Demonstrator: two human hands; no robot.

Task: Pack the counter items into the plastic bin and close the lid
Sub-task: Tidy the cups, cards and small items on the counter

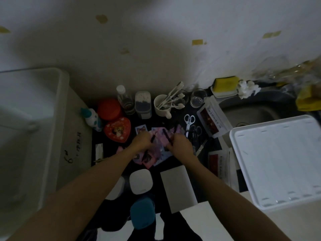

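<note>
Hands meet over a heap of pink cards (157,146) at the middle of the dark counter (175,119). The left hand (141,140) has its fingers curled round 1 dark pen (152,138), and the right hand (179,145) curls its grip round another dark pen (167,139); both hands rest on the cards. The bin (57,105), white plastic with handwriting on its near wall, stands at the left edge of the counter, and its lid (278,159) lies upside down at the right, beside the sink (250,113). Along the wall stand 1 red jar (109,109), 1 clear bottle (124,100), 1 box of cotton swabs (143,104), 1 mug (162,105) full of toothbrushes and 2 glasses (198,97). Near the bin sit 1 heart tin (118,130) and 1 small white-and-teal bottle (91,118). Right of the cards lie 1 pair of white scissors (189,121) and 2 flat packets (211,119) with red labels. Nearer the person are 2 white cases (141,181), 1 teal case (142,212) and 1 grey card (178,188). A yellow sponge (225,83) rests behind the sink.
</note>
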